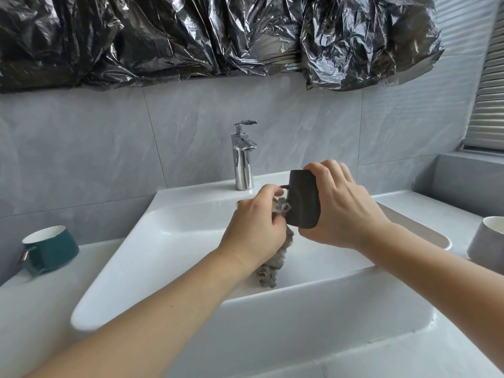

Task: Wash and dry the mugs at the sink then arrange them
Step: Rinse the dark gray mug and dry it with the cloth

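Above the white sink (174, 257) my right hand (341, 208) grips a dark grey mug (302, 200) by its body, with its handle turned to the left. My left hand (253, 227) holds a fluffy grey cloth (272, 266) bunched against the mug's handle side; the rest of the cloth hangs down into the basin. A dark green mug (49, 249) with a white inside stands on the counter at the left. At the right edge of the counter stands a light grey mug (485, 241), partly cut off by the frame.
A chrome tap (242, 159) stands behind the basin, with no water visibly running. Grey tiles cover the wall, and crumpled black plastic sheeting (218, 36) hangs above. A raised grey ledge (463, 181) and window blinds (488, 105) are at the right.
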